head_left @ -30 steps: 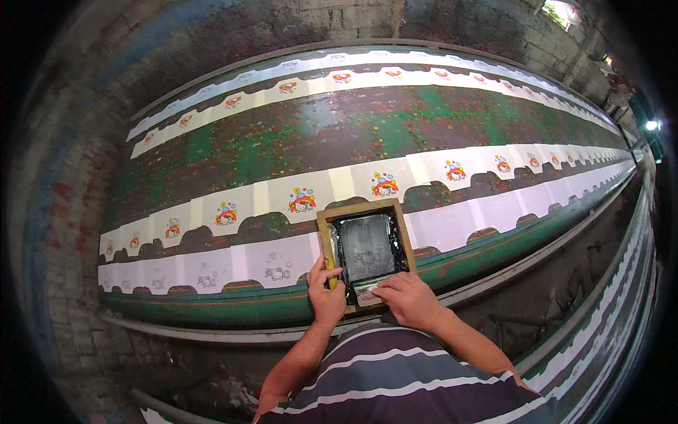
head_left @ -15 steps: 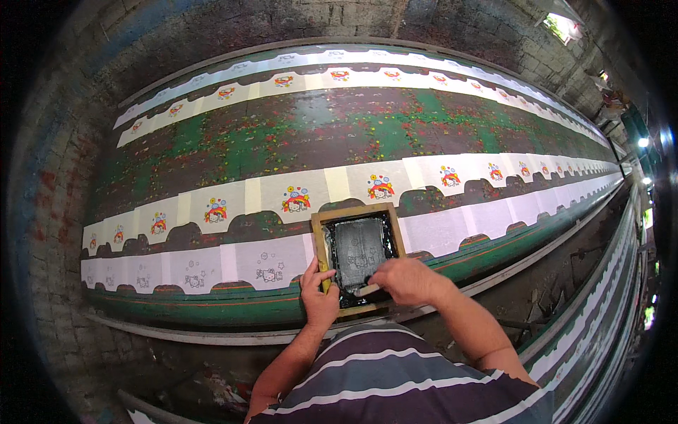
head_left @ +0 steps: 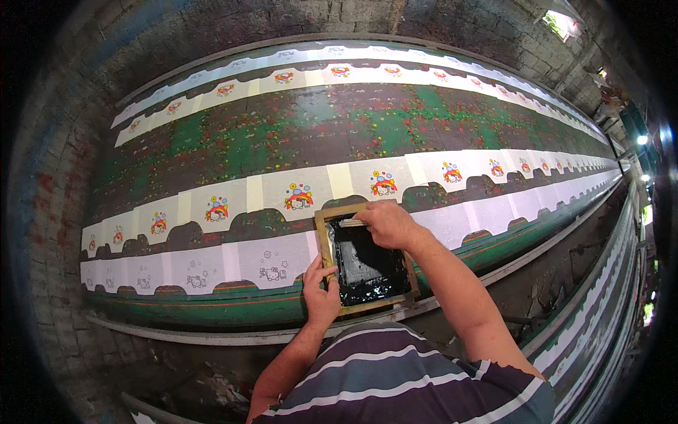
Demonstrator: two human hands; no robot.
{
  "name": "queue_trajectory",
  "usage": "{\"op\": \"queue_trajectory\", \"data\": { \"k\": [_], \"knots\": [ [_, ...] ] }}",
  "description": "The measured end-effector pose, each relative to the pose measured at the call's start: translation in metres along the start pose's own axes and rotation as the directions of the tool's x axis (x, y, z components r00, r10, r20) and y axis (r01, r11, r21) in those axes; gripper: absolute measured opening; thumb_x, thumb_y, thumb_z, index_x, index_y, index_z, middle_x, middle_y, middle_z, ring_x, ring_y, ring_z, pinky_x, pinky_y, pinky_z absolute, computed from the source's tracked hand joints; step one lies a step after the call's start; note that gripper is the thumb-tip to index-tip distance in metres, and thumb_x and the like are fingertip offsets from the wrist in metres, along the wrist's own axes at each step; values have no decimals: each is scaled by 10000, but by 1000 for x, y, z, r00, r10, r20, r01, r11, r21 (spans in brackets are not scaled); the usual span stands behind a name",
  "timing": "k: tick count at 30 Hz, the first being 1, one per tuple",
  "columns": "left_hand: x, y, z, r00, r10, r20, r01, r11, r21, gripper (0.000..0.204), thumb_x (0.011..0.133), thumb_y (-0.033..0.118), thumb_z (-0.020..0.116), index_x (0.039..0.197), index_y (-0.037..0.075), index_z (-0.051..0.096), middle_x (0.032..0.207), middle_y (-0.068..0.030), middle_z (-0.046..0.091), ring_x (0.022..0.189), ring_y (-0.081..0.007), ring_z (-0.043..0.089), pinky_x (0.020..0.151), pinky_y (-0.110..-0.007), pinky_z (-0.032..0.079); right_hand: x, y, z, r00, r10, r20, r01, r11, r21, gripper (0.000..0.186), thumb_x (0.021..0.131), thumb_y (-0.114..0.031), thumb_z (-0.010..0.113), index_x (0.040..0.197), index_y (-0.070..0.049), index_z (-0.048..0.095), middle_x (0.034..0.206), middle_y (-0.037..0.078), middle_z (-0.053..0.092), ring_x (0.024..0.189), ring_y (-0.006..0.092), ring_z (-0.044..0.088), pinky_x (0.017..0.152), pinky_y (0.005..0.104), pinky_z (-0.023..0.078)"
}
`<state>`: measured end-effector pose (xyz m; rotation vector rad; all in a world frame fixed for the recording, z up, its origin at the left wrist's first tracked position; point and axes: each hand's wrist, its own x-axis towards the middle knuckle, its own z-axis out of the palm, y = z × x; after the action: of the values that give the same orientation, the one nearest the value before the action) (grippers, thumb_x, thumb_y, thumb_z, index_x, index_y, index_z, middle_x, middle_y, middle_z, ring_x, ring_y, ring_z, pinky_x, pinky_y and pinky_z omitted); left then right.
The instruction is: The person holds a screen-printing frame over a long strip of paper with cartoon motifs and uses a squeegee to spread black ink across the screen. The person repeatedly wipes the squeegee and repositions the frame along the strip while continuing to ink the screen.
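Observation:
A wooden-framed printing screen [head_left: 324, 244] lies over the near row of white fabric pieces, with wet black ink [head_left: 378, 286] smeared across its mesh. My left hand [head_left: 321, 297] is closed around the left side of the frame. At the far end of the screen, my right hand [head_left: 388, 225] grips a squeegee [head_left: 351, 222], of which only a pale strip shows beside my fingers. Left of the frame lies a white piece [head_left: 261, 254] with a black outline print of a cartoon cat. The fabric under the screen is hidden.
Colour-printed white pieces [head_left: 275, 187] run in a row beyond the screen. The long table [head_left: 247, 155] is green and brown, spotted with paint. More printed rows [head_left: 304, 74] lie at its far side, before a block wall [head_left: 268, 21]. A rail [head_left: 268, 337] follows the near edge.
My right hand has moved the squeegee from the near end of the screen to its far end. The left hand stays on the frame. More black ink now shows at the near end.

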<state>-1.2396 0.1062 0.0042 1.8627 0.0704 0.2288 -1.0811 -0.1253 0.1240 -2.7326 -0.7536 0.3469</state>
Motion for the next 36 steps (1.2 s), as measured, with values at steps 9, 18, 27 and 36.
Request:
{"op": "queue_trajectory", "data": {
  "k": [9,18,27,36],
  "knots": [
    [0,4,1,1000,15,11,-15,1000,0,264,930,-99,716,1152,18,798,1629,-269,623,1517,-400,597,1270,-472,448,-71,-34,24,991,-128,-32,129,992,16,421,827,-38,771,1242,-86,827,1073,174,759,1085,409,734,982,515,598],
    [1,13,-1,1000,12,25,-13,1000,12,270,873,-57,773,1123,36,816,1626,-266,609,1470,-412,585,1270,-503,410,-135,-80,32,993,-115,-38,115,993,-8,423,858,-70,782,1279,-106,801,1103,115,730,1072,346,710,927,475,562],
    [0,15,6,996,94,-9,-92,985,146,432,762,-113,725,1156,43,811,1610,-269,621,1453,-433,592,1256,-518,421,-164,-70,46,967,-106,-232,146,976,160,387,877,-74,809,1262,-111,794,1181,99,747,1141,333,705,984,484,558],
    [-13,50,60,987,158,-23,-153,979,136,396,797,-117,704,1151,33,801,1655,-283,583,1517,-423,573,1285,-489,422,-222,-11,44,920,-41,-390,152,954,259,434,870,-17,817,1296,-97,800,1264,105,758,1220,343,700,1061,496,549]
  ]
}}
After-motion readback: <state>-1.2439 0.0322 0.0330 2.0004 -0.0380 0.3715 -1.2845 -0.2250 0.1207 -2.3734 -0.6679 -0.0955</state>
